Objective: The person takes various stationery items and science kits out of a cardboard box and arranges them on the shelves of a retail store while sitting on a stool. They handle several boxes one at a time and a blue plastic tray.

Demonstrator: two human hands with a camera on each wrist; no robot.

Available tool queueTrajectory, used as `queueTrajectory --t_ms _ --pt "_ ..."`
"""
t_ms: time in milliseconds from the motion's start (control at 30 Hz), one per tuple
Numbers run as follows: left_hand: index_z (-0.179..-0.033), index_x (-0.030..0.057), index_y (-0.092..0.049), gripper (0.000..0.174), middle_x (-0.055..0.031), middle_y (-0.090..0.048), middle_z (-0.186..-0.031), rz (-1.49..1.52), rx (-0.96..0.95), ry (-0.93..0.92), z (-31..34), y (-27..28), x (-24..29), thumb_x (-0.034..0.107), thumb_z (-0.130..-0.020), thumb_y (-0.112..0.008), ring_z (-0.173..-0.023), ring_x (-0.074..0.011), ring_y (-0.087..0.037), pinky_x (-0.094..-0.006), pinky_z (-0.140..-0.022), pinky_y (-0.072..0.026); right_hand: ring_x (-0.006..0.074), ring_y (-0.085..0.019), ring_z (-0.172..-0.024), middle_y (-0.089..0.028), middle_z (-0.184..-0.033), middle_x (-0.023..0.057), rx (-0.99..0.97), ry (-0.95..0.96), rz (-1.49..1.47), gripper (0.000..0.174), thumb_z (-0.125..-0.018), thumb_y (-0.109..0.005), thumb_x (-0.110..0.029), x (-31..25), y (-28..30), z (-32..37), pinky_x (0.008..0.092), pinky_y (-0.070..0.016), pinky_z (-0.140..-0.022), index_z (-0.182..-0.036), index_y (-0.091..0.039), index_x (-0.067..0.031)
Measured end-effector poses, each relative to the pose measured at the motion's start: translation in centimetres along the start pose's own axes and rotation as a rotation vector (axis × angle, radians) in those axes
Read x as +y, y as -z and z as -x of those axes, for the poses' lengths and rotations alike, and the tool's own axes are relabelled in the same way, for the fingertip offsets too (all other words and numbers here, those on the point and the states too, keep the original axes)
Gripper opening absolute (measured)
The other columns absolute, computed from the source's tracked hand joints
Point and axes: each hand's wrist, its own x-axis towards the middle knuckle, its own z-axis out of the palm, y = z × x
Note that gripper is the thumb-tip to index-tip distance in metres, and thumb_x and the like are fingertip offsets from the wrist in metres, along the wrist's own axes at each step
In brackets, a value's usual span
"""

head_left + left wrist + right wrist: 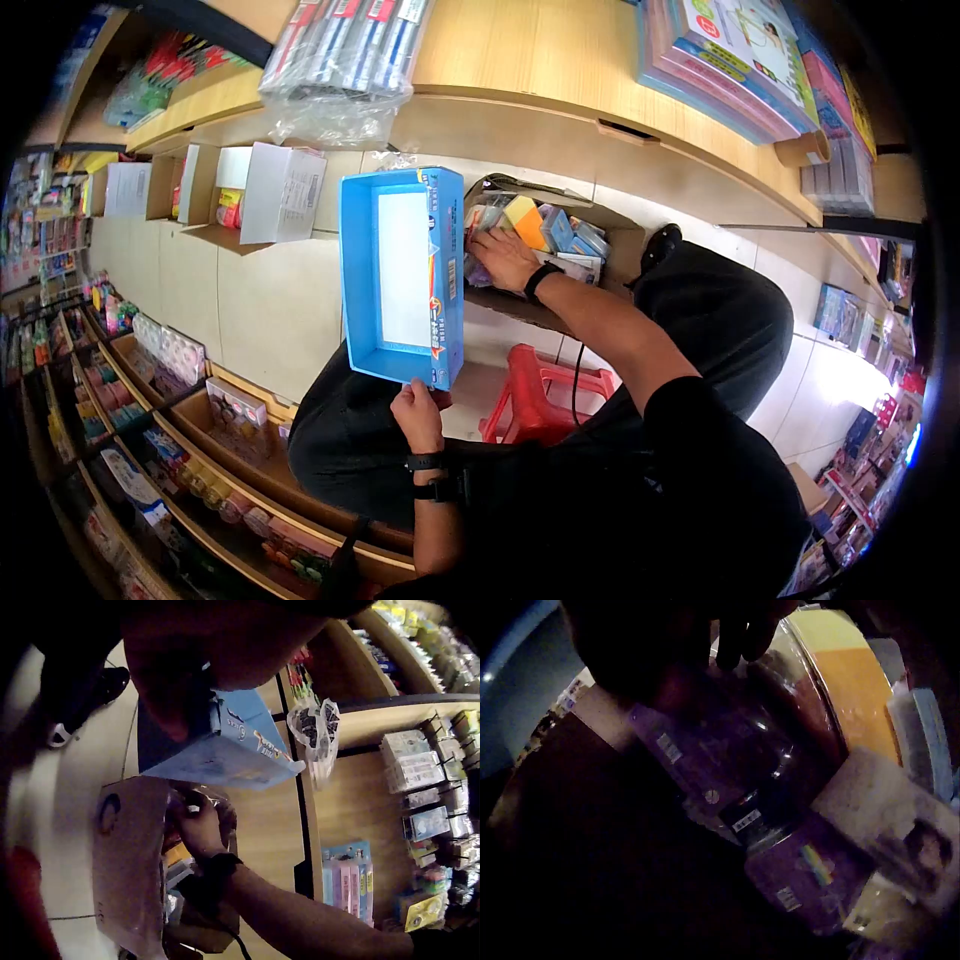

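Note:
My left hand [415,415] pinches the near end of an empty blue open-topped display box [453,260], which is tilted so its white inner bottom shows. In the left wrist view the fingers overlap the dark corner of that blue box [225,757]. My right hand [505,260] reaches down into a cardboard carton [623,245] of packaged goods. Under its fingers in the right wrist view lies a purple packet [697,750], with another purple packet [810,870] beside it. I cannot tell whether the right fingers grip a packet. An orange-and-yellow pack [527,222] sits near the fingertips.
A red plastic stool [530,400] stands between the legs. Open white cartons [280,195] sit on the tiled floor at the left. Wooden shelf edges run along the far side, with plastic-wrapped packs [345,50] on top. Compartmented display shelves [190,400] line the near left.

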Motion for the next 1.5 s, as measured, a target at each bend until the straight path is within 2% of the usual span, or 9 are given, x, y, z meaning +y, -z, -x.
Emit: queueTrajectory --t_ms 100,233,433,500,633,667,767,967,1500 --pt "-0.069 -0.0081 -0.056 0.035 -0.0102 -0.059 -0.057 -0.011 -0.015 -0.019 0.3 0.1 0.4 0.016 -0.089 -0.042 -0.046 -0.0162 -0.058 -0.0282 -0.045 -0.0494 0.0277 -0.052 -0.099 -0.053 -0.106 0.0088 -0.101 0.106 0.087 0.041 -0.064 -0.062 -0.008 0.7 0.9 0.5 0.0399 -0.0431 -0.082 -0.104 -0.057 -0.01" --pt "-0.066 -0.007 -0.057 0.039 -0.0097 -0.058 -0.053 -0.034 -0.055 -0.058 0.3 -0.7 0.3 0.019 -0.09 -0.042 -0.044 -0.0157 -0.057 -0.0272 -0.044 -0.0457 0.0309 -0.055 -0.094 -0.055 -0.096 0.0141 -0.103 -0.149 -0.191 0.035 -0.063 -0.062 -0.003 1.6 3.9 2.3 0.0385 -0.0447 -0.082 -0.098 -0.059 -0.0055" --pt "-0.061 -0.0048 -0.058 0.043 -0.0093 -0.057 -0.05 -0.135 -0.111 -0.142 1.3 -1.8 0.0 0.022 -0.089 -0.043 -0.04 -0.0154 -0.054 -0.028 -0.042 -0.0416 0.021 -0.059 -0.072 -0.06 -0.08 0.0094 0.152 -0.437 -0.346 0.037 -0.059 -0.076 -0.009 2.0 15.2 9.3 0.0317 -0.0468 -0.064 -0.092 -0.058 -0.0036" --pt "-0.059 -0.0043 -0.059 0.043 -0.0102 -0.057 -0.049 -0.144 -0.089 -0.148 2.2 -2.9 -0.4 0.023 -0.088 -0.043 -0.041 -0.0173 -0.055 -0.0294 -0.043 -0.043 0.0134 -0.058 -0.066 -0.06 -0.082 0.006 0.203 -0.601 -0.777 0.031 -0.064 -0.074 -0.005 -0.1 22.2 12.3 0.0252 -0.0456 -0.058 -0.09 -0.057 -0.0023" --pt "-0.061 -0.0041 -0.059 0.041 -0.01 -0.058 -0.05 -0.234 -0.06 -0.255 1.0 -4.7 -4.5 0.021 -0.087 -0.041 -0.039 -0.0157 -0.054 -0.0286 -0.039 -0.0434 0.008 -0.056 -0.059 -0.057 -0.08 0.0024 0.269 -0.555 -0.896 0.03 -0.07 -0.069 0.001 -2.4 25.1 14.0 0.0203 -0.0448 -0.053 -0.095 -0.055 -0.0035" --pt "-0.061 -0.0041 -0.059 0.041 -0.01 -0.058 -0.05 -0.226 -0.055 -0.262 0.7 -5.4 -5.1 0.021 -0.087 -0.041 -0.039 -0.0157 -0.054 -0.0286 -0.039 -0.0434 0.0091 -0.058 -0.067 -0.055 -0.092 0.0051 0.252 -0.549 -1.008 0.033 -0.07 -0.068 0.005 -2.5 24.5 14.4 0.0218 -0.0473 -0.055 -0.098 -0.052 -0.0035" --pt "-0.061 -0.0034 -0.064 0.042 -0.0164 -0.058 -0.052 -0.413 -0.013 -0.287 -0.4 -6.8 -5.4 0.03 -0.081 -0.046 -0.048 -0.031 -0.06 -0.0403 -0.056 -0.0496 0.0108 -0.059 -0.074 -0.048 -0.109 0.0075 0.406 -0.288 -1.102 0.034 -0.07 -0.065 0.01 -3.2 21.3 14.2 0.0235 -0.0493 -0.057 -0.098 -0.051 -0.0027" --pt "-0.062 -0.0045 -0.063 0.043 -0.015 -0.061 -0.055 -0.257 -0.169 -0.137 0.9 -6.3 -3.9 0.029 -0.083 -0.046 -0.049 -0.0266 -0.061 -0.0375 -0.056 -0.051 0.0239 -0.056 -0.085 -0.043 -0.113 0.0126 0.377 0.253 -0.482 0.028 -0.068 -0.064 0.01 -7.9 19.5 13.3 0.0304 -0.0472 -0.07 -0.09 -0.056 -0.0044" --pt "-0.071 -0.0046 -0.064 0.046 -0.0114 -0.063 -0.058 -0.306 -0.287 -0.087 0.8 -6.0 -3.0 0.032 -0.089 -0.045 -0.047 -0.0199 -0.06 -0.0329 -0.051 -0.0489 0.0226 -0.055 -0.075 -0.042 -0.107 0.0127 0.271 0.272 -0.535 0.025 -0.07 -0.063 0.011 -9.4 17.5 12.3 0.0315 -0.0458 -0.066 -0.09 -0.058 -0.0038"
